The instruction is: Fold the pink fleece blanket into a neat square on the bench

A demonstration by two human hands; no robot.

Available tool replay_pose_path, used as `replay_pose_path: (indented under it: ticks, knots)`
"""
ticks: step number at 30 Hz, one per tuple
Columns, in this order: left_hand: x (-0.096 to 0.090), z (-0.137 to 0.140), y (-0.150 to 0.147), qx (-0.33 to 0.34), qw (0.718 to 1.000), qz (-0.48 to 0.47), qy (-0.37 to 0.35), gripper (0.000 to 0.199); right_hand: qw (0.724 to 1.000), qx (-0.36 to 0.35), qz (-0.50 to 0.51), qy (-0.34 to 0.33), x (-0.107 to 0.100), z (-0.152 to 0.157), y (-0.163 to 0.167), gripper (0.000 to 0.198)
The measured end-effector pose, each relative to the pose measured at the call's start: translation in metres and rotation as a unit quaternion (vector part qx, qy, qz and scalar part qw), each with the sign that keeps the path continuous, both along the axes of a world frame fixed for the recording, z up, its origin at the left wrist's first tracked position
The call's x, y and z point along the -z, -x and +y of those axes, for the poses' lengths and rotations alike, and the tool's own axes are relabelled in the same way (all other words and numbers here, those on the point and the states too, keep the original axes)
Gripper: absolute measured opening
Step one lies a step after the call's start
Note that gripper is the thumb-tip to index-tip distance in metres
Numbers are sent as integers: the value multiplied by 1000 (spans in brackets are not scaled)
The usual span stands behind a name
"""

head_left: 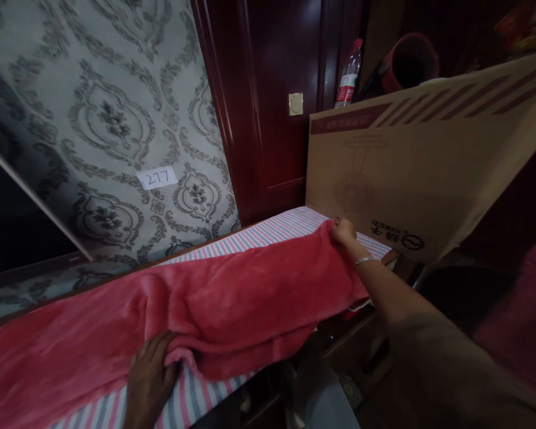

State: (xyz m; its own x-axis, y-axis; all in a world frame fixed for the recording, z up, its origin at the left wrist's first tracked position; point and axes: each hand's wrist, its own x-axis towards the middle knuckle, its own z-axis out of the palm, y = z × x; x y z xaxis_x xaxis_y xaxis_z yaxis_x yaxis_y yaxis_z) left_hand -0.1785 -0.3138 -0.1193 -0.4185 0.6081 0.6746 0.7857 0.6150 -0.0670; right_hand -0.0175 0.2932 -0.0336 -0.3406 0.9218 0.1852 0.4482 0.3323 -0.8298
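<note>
A red plush blanket [250, 286] is stretched lengthwise over a striped cloth [250, 241] on a long, narrow surface. At the blanket's far right corner, my right hand [345, 231] is closed on its edge in a pinch. My left hand [149, 372] lies at the near edge, its fingers over a bunched fold and the thumb below. Wrinkles run up from that fold, while the stretch toward my right hand is smoother. Part of the blanket's near edge droops past the front of the surface.
A large cardboard box [397, 173] stands at the right end, with a plastic bottle [348, 77] behind it. Patterned wallpaper [111, 119] and a dark red door [277, 59] border the back. A dark screen [18, 220] is at left. Drawers [357, 351] sit below the front edge.
</note>
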Motion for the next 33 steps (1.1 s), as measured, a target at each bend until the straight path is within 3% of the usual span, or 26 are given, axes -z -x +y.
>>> replay_pose_path:
  ticks: [4, 9, 14, 17, 20, 23, 28, 33]
  knots:
    - [0, 1, 2, 12, 1000, 16, 1, 35, 996, 12, -91, 23, 27, -14, -20, 52]
    - [-1, 2, 2, 15, 1000, 27, 2, 34, 982, 43, -183, 32, 23, -26, -42, 39]
    - [0, 2, 4, 16, 1000, 9, -7, 34, 981, 7, -183, -62, 15, -70, -47, 36]
    - [0, 3, 7, 3, 1000, -14, -5, 33, 978, -55, -163, -116, 22, -105, -39, 38]
    - [2, 3, 10, 0, 1000, -26, -15, 32, 976, -71, -158, -132, 32, -123, -39, 43]
    - [3, 2, 13, -4, 999, -40, -19, 33, 978, -40, -159, -126, 37, -113, -51, 43]
    - [1, 3, 15, 4, 999, -41, -13, 32, 979, 41, -174, -101, 31, -65, -80, 41]
    - [-4, 4, 14, 20, 1000, -5, -11, 31, 976, 50, -203, -58, 33, -39, -89, 44]
